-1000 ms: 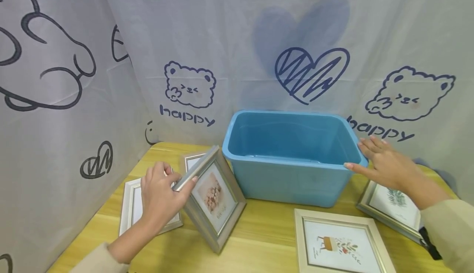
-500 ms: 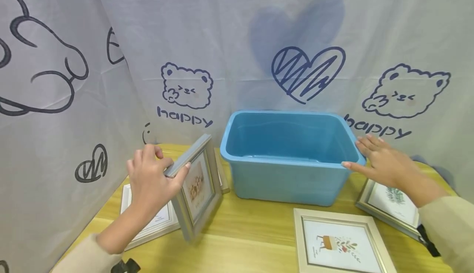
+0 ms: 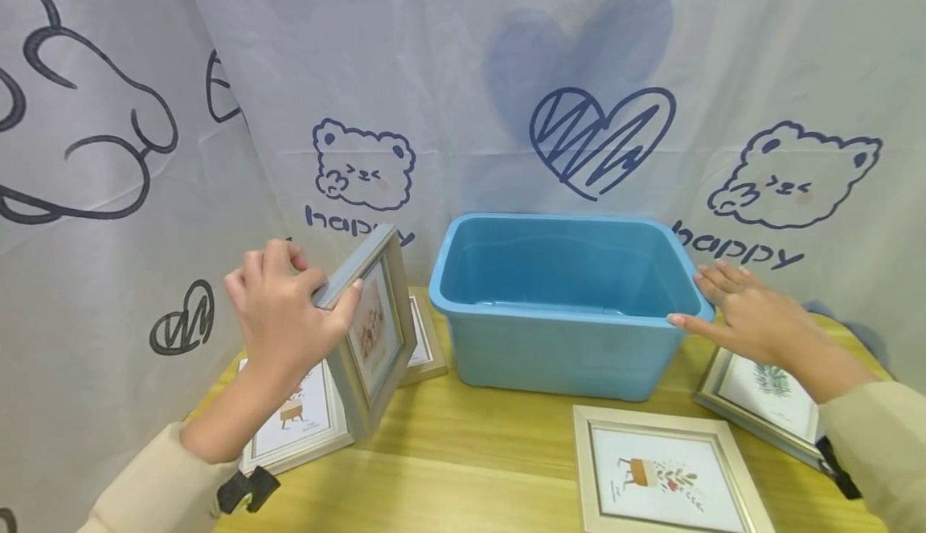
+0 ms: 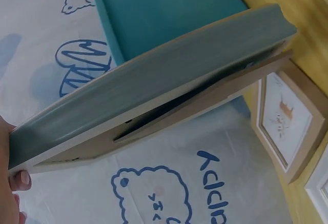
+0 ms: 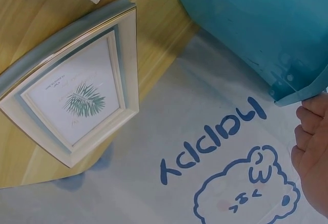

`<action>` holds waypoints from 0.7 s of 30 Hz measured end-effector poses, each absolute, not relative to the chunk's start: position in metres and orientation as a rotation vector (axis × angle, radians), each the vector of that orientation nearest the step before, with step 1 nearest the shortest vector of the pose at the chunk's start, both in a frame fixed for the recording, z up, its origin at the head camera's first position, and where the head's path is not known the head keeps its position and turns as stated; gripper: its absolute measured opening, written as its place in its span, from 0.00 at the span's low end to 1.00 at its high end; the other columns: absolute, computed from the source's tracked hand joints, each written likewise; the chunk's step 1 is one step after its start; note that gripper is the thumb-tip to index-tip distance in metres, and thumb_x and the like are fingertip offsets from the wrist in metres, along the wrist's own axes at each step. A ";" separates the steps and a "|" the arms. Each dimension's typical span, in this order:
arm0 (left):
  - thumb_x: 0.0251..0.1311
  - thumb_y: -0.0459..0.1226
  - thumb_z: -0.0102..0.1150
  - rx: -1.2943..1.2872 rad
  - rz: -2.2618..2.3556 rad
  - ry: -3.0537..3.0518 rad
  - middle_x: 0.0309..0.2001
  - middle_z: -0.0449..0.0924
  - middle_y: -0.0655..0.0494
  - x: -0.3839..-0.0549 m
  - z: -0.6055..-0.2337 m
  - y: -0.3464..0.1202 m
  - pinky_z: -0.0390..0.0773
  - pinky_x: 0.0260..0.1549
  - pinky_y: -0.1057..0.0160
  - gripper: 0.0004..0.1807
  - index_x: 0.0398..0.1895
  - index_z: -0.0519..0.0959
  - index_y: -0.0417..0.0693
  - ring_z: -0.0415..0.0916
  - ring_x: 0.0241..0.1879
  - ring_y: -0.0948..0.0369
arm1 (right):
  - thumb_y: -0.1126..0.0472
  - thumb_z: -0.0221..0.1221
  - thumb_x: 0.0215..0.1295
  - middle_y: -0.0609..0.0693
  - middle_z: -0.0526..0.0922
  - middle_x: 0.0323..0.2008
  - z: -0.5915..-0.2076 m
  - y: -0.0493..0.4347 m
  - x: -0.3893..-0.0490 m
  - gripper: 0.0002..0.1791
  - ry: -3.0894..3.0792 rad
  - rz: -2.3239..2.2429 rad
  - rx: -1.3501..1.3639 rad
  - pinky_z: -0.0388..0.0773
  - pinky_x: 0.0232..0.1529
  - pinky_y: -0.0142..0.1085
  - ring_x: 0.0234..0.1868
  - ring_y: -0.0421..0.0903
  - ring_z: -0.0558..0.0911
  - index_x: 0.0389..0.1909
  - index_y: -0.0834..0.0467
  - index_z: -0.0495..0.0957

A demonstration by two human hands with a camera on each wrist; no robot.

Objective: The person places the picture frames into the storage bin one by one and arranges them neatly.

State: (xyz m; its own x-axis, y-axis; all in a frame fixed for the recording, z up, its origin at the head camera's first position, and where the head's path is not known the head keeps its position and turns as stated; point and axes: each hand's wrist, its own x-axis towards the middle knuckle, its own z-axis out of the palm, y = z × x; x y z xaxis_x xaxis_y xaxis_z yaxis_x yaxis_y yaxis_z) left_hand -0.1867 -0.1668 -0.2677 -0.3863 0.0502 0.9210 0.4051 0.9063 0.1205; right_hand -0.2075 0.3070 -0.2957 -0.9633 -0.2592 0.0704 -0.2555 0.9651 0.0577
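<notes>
My left hand (image 3: pixel 278 312) pinches the top edge of a picture frame (image 3: pixel 372 328), thumb on the front and fingers behind. The frame stands tilted up, left of the blue plastic bin (image 3: pixel 564 356), and its print shows a pinkish bouquet. In the left wrist view a thin backing flap (image 4: pixel 225 88) sticks out from the frame's back. My right hand (image 3: pixel 760 316) rests on the bin's right front corner, fingers extended over the side rim and thumb on the front rim. The right wrist view shows those fingers (image 5: pixel 307 131) against the rim's outside.
Beneath the left arm lies a white frame (image 3: pixel 314 420) with a plant print. Another frame (image 3: pixel 428 348) sits behind the held one. A cream frame (image 3: pixel 654 469) lies front right, and a leaf-print frame (image 3: pixel 767 388) lies under the right arm. A patterned curtain (image 3: pixel 463 75) hangs behind the yellow table (image 3: pixel 463 477).
The left hand has lifted the bouquet frame up and leftward, turning it more upright and uncovering the frame behind it. My right hand has stayed on the bin's corner.
</notes>
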 end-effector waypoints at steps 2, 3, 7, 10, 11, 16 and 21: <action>0.44 0.48 0.60 -0.320 -0.407 -1.956 0.32 0.66 0.42 -0.188 -0.261 -0.166 0.55 0.37 0.41 0.23 0.12 0.76 0.34 0.59 0.35 0.41 | 0.31 0.42 0.62 0.72 0.53 0.67 -0.295 0.307 -0.208 0.49 -3.043 -0.071 0.397 0.49 0.65 0.64 0.67 0.70 0.52 0.66 0.71 0.55; 0.44 0.48 0.60 -0.313 -0.413 -1.964 0.32 0.66 0.41 -0.188 -0.258 -0.165 0.55 0.38 0.41 0.23 0.13 0.77 0.33 0.59 0.35 0.41 | 0.31 0.43 0.62 0.72 0.52 0.67 -0.294 0.307 -0.208 0.50 -3.045 -0.069 0.397 0.49 0.65 0.64 0.67 0.70 0.52 0.66 0.71 0.55; 0.46 0.48 0.61 -0.281 -0.435 -1.985 0.33 0.66 0.41 -0.189 -0.245 -0.162 0.54 0.40 0.41 0.23 0.17 0.80 0.32 0.59 0.36 0.41 | 0.31 0.42 0.62 0.72 0.52 0.67 -0.293 0.307 -0.209 0.50 -3.051 -0.066 0.391 0.49 0.64 0.64 0.67 0.70 0.52 0.66 0.71 0.55; 0.47 0.46 0.62 -0.255 -0.471 -1.992 0.34 0.66 0.41 -0.190 -0.237 -0.158 0.53 0.42 0.41 0.21 0.19 0.81 0.33 0.59 0.38 0.42 | 0.31 0.43 0.62 0.72 0.52 0.67 -0.293 0.307 -0.209 0.49 -3.044 -0.066 0.392 0.49 0.64 0.64 0.67 0.70 0.52 0.66 0.71 0.55; 0.47 0.45 0.62 -0.248 -0.485 -1.995 0.34 0.66 0.41 -0.191 -0.235 -0.156 0.53 0.43 0.42 0.20 0.20 0.81 0.33 0.59 0.39 0.42 | 0.31 0.43 0.62 0.72 0.52 0.67 -0.293 0.307 -0.209 0.49 -3.041 -0.066 0.391 0.49 0.64 0.64 0.67 0.70 0.52 0.66 0.71 0.55; 0.47 0.43 0.62 -0.211 -0.539 -1.994 0.34 0.66 0.41 -0.197 -0.223 -0.143 0.52 0.43 0.44 0.19 0.18 0.79 0.31 0.59 0.39 0.43 | 0.30 0.42 0.62 0.73 0.51 0.67 -0.295 0.306 -0.210 0.50 -3.043 -0.075 0.374 0.51 0.61 0.67 0.67 0.72 0.52 0.66 0.71 0.54; 0.47 0.44 0.61 -0.172 -0.531 -1.989 0.36 0.66 0.41 -0.203 -0.212 -0.133 0.53 0.41 0.44 0.19 0.17 0.78 0.32 0.59 0.39 0.44 | 0.30 0.42 0.62 0.73 0.50 0.67 -0.296 0.306 -0.210 0.50 -3.047 -0.074 0.365 0.50 0.61 0.67 0.67 0.72 0.52 0.66 0.71 0.54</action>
State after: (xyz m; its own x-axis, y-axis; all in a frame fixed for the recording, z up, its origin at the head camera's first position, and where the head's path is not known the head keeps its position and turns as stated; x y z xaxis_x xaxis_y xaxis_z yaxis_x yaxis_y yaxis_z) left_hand -0.2027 -0.1326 -0.2121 -0.4648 -0.1080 0.8788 0.3444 0.8923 0.2918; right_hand -0.2100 0.3060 -0.2963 -0.9692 -0.2374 0.0661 -0.2339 0.9706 0.0564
